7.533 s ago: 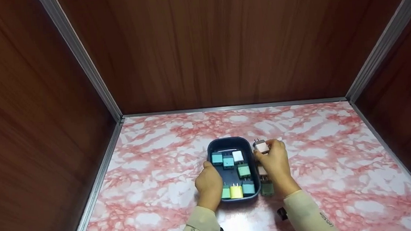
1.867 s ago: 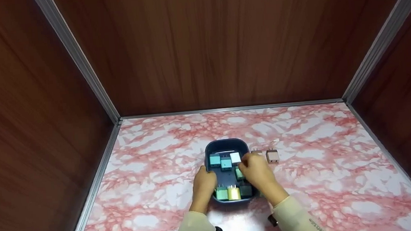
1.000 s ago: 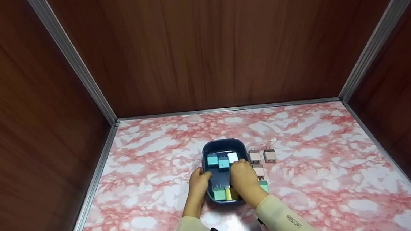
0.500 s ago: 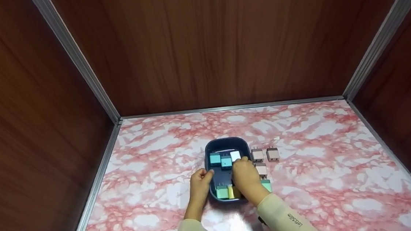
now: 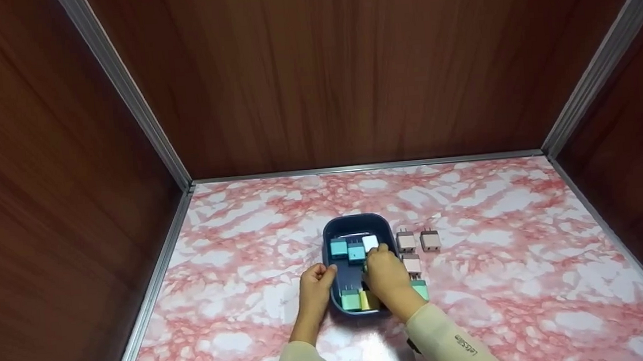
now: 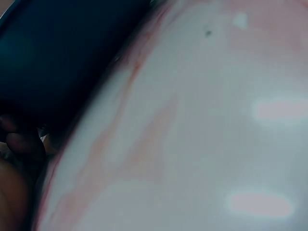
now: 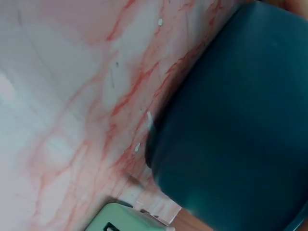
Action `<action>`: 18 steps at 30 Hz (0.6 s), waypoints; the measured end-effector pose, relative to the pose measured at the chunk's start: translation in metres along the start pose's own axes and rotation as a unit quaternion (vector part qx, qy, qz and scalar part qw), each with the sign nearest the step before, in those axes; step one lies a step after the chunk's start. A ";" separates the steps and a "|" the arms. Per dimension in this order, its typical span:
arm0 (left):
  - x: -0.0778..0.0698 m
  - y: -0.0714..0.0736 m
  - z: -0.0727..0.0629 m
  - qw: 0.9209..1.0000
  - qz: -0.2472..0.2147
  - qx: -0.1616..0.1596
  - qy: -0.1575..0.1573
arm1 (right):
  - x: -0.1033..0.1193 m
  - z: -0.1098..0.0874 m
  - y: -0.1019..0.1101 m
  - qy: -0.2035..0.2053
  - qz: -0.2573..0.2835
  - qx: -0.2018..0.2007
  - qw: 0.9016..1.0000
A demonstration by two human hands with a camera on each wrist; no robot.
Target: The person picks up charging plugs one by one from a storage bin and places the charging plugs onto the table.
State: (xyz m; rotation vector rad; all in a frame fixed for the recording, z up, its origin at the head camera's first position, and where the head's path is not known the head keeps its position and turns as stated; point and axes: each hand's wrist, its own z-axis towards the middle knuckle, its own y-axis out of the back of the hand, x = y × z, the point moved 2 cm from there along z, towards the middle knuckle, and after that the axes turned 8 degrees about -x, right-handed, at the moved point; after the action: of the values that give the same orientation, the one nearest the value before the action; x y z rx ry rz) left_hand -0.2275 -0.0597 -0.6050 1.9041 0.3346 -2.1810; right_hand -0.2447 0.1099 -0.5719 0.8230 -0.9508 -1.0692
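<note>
A dark blue plastic bin (image 5: 357, 224) stands on the table with several charger plugs inside. My left hand (image 5: 314, 290) grips its left wall, thumb at the rim. Reaching in over the right side, my right hand (image 5: 387, 275) has its fingers curled on a green charger plug (image 5: 364, 267), mostly hidden by the hand. Two teal plugs (image 5: 347, 251) and a white plug (image 5: 370, 242) lie toward the far end. At the near end are a light green plug (image 5: 350, 300) and a yellow plug (image 5: 364, 300), partly covered. Both wrist views mostly show the bin's outer wall (image 7: 236, 110).
Right of the bin lie three pinkish plugs (image 5: 430, 241) and, nearer me, another green plug (image 5: 419, 290), also low in the right wrist view. Brown wood-grain panels (image 5: 313, 78) with metal edging enclose the red-and-white marbled table (image 5: 235, 256) on three sides.
Earlier my right hand held a pinkish plug right of the bin; three now lie there. It has since moved left into the bin onto the green plug. The left hand stays at the bin wall.
</note>
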 end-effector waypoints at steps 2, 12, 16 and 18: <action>0.002 -0.001 0.000 1.000 0.001 0.002 0.004 | -0.002 0.000 0.001 -0.008 0.002 -0.001 1.000; 0.002 0.001 0.000 1.000 -0.006 0.020 0.015 | -0.004 0.000 -0.001 -0.005 0.004 -0.009 1.000; 0.002 0.001 0.001 1.000 -0.003 0.021 0.012 | -0.005 0.001 -0.002 -0.003 0.007 -0.006 1.000; 0.001 0.001 0.001 1.000 0.001 0.021 0.005 | -0.005 0.001 -0.003 -0.009 0.012 0.000 1.000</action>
State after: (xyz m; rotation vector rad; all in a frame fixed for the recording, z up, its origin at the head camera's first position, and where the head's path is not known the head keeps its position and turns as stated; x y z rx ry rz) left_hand -0.2280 -0.0607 -0.6059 1.9371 0.2894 -2.1951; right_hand -0.2473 0.1141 -0.5756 0.8011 -0.9740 -1.0587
